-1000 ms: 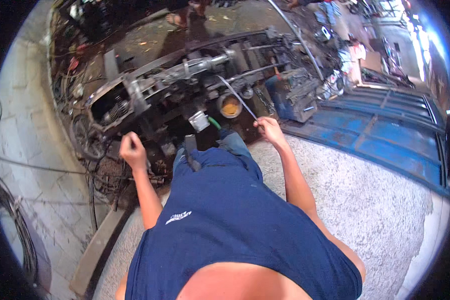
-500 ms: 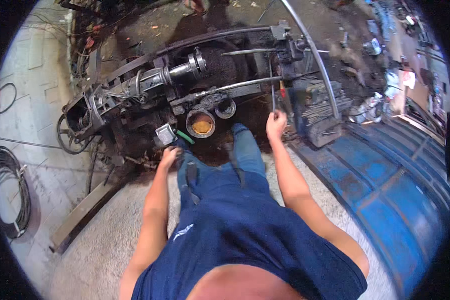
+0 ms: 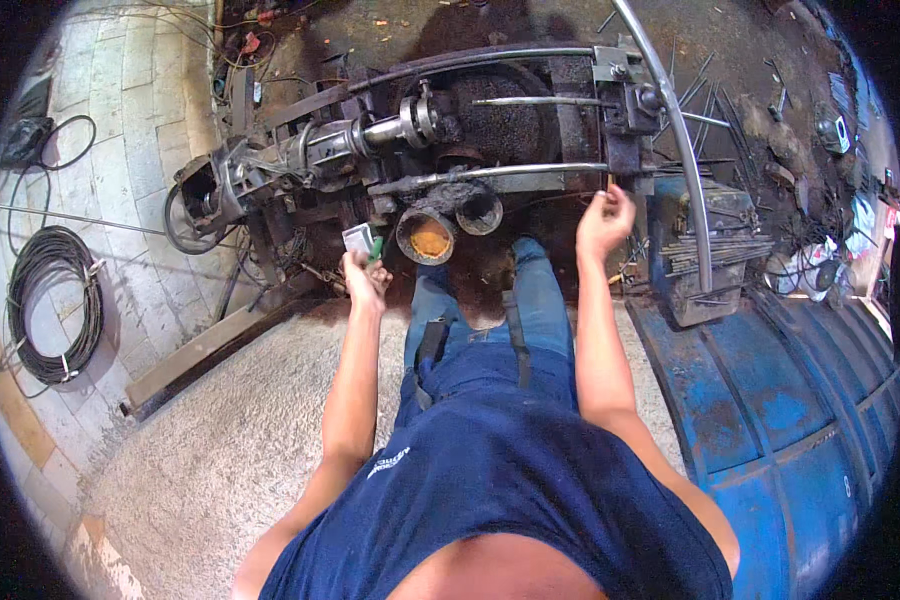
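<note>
Left hand (image 3: 366, 277) grips green-handled tool (image 3: 361, 243); right hand (image 3: 604, 217) pinches thin rod (image 3: 610, 183).

Between the left hand (image 3: 366, 280) and right hand (image 3: 602, 218), 2 open pipe mouths (image 3: 448, 222) and the knees fill the gap. A horizontal steel rod (image 3: 530, 171) bars the way forward; a blue metal box (image 3: 708, 250) blocks the right, while bare concrete floor (image 3: 220, 440) lies open at the left.

One view only, head-worn fisheye, looking steeply down past the person's own chest and legs onto the grimy machine (image 3: 450, 170) ahead; floor edges bow toward the dark round rim, both forearms entering from the lower edge, close range
</note>
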The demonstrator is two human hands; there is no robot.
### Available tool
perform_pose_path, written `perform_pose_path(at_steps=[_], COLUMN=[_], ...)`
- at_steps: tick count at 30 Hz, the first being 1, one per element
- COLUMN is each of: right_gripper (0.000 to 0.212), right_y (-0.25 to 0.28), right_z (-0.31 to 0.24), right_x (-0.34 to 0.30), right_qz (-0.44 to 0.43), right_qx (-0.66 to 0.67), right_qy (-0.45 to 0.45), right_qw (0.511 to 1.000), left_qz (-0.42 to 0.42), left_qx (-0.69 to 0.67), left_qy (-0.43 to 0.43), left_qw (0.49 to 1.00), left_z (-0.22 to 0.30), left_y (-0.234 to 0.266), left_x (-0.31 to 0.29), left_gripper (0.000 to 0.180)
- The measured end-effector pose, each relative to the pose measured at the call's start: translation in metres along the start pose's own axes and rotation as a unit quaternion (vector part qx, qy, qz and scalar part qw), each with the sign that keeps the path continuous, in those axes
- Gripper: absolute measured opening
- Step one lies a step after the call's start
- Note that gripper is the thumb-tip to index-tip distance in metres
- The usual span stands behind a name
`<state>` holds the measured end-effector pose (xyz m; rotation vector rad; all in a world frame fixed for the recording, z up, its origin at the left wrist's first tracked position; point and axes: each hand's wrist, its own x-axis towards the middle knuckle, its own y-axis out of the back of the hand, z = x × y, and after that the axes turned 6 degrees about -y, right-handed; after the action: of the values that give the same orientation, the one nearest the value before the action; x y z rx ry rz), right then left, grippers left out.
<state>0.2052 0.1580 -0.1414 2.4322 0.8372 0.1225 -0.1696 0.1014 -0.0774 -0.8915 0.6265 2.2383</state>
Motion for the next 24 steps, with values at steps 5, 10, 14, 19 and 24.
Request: perform_pose_path(at_steps=[5,10,14,19,24], right_gripper=[0.019,0.035,0.053,0.060,0.053], right_y=[0.018,-0.015,-0.033,-0.042,-0.058], right_z=[-0.030,-0.057,-0.076,-0.094,-0.066], right_x=[0.083,0.185,0.210,0.213,0.249], right_qz=[0.022,-0.075,-0.306,-0.435,-0.499], right_qx=[0.252,0.329,0.375,0.363,0.294], right_qy=[-0.121,0.011,-0.061,-0.104,-0.055], right_qw=[0.960,0.941,0.873,0.817,0.813], left_qz=[-0.087,-0.138,-0.104,-0.058,-0.062], left_qx=[-0.038,0.049,0.177,0.216,0.202], left_qy=[-0.293,-0.436,-0.512,-0.594,-0.627], left_qw=[0.951,0.888,0.834,0.773,0.750], left_z=[0.082,0.104,0.124,0.130,0.125], left_y=[-0.040,-0.079,-0.114,-0.156,-0.182], left_x=[-0.106,-0.050,0.011,0.075,0.094], left_gripper=[0.027,0.018,0.024,0.027,0.030])
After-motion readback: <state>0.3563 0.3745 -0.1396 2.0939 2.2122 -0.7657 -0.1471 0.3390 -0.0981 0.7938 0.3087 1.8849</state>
